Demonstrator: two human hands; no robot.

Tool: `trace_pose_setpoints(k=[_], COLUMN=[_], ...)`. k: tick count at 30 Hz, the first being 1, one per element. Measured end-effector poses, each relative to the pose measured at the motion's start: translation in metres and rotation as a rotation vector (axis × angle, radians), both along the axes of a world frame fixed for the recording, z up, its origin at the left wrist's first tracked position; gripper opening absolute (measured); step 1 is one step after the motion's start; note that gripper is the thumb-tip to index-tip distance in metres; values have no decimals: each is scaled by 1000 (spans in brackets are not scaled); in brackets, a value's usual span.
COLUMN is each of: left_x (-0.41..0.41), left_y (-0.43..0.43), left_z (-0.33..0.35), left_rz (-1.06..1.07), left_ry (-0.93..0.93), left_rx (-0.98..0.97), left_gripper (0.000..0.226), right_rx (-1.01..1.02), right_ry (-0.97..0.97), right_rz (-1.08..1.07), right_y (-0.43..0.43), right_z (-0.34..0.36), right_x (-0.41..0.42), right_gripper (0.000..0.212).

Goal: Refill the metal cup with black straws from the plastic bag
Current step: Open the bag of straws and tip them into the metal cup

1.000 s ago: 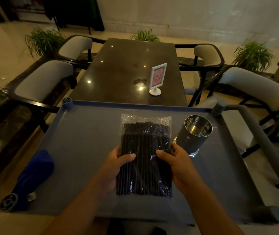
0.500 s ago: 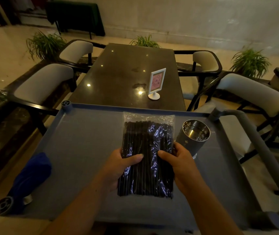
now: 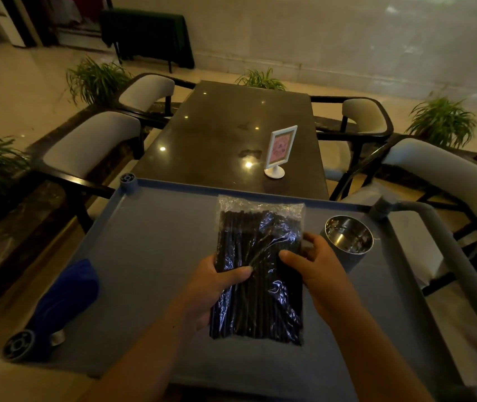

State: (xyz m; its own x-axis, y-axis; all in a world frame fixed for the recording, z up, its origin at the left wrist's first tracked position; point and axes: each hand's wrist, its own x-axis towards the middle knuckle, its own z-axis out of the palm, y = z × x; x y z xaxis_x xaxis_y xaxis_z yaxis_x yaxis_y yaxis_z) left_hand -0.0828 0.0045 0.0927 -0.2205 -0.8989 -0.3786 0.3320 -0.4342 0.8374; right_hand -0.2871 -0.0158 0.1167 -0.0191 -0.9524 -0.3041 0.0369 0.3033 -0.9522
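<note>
Head view: grey cart tray [image 3: 150,256], dim dining room

Bag [image 3: 259,271] of black straws [image 3: 260,309] and metal cup [image 3: 347,240], on grey tray [image 3: 150,250].

Bag: clear crinkled plastic, sealed, packed with straws laid lengthwise, empty flap at the far end; gripped at mid-length on both sides and held above the tray. Cup: polished, cylindrical, upright, mouth open, no straws seen inside; stood just right of the bag, near the tray's far right corner.
</note>
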Motion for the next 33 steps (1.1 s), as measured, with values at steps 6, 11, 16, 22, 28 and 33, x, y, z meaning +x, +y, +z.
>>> trace_pose_setpoints(k=[6,11,16,22,28,33], left_x=[-3,-2,-4,-4,-1,-10], left_y=[-2,-1,0,1,1,5], left_z=[3,6,8,10,7,1], left_rz=[11,0,0,-36,-10,97], left_ry=[19,45,35,50,-21,-155], left_rx=[1,-6,-23,-101,-203,-169], left_gripper=[48,47,47,36,34,27], right_rx=[-343,-572,-680,-702,-625,-605], right_ry=[616,864,1061,1238,1357,1351], right_rz=[37,38,186,231,281,235], right_y=[-18,-34,-37,-27,-20,-20], right_z=[28,51,65,58,46,44], right_x=[6,23,56,98,116,121], right_gripper=[68,72,44,45,64,43])
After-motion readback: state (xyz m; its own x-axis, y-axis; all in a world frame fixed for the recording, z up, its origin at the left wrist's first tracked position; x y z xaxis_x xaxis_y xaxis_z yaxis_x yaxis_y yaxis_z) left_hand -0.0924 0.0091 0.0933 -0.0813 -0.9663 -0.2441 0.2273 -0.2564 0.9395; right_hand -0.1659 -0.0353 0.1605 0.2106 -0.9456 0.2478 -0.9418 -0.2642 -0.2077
